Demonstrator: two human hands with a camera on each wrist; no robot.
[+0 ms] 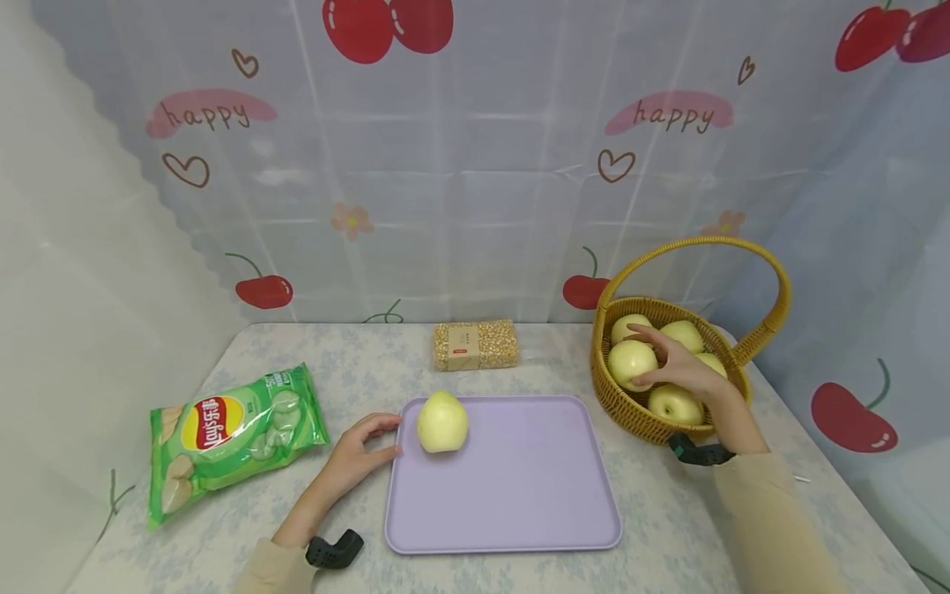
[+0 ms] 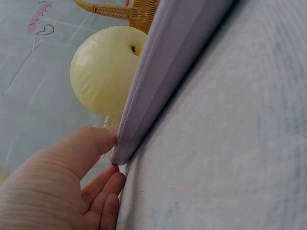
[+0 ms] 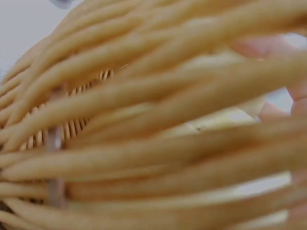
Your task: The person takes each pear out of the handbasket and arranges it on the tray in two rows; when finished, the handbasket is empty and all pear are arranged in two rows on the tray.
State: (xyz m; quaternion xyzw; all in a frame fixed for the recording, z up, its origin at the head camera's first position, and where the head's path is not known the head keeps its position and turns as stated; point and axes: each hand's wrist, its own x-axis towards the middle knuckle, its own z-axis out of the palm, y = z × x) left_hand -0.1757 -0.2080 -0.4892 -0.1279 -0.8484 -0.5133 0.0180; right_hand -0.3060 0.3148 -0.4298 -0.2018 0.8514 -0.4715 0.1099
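Observation:
A lavender tray (image 1: 512, 478) lies on the table with one pale yellow pear (image 1: 442, 422) near its far left corner. My left hand (image 1: 359, 454) rests at the tray's left edge, thumb and fingertips against the rim; the left wrist view shows the thumb (image 2: 96, 143) right at it. At the right, my right hand (image 1: 686, 367) reaches into a wicker basket (image 1: 627, 408) of several pears. Its thumb and fingers are around a pear (image 1: 632, 363) on the basket's left side. Woven strands of the basket (image 3: 144, 167) hide most of that hand in the right wrist view.
A green bag of Lay's chips (image 1: 237, 437) lies left of the tray. Behind the tray is a clear pack of yellow grains (image 1: 493, 345) with a paper label. The basket's tall arched handle (image 1: 698, 241) stands up over the pears. A printed curtain (image 1: 475, 190) hangs behind the table.

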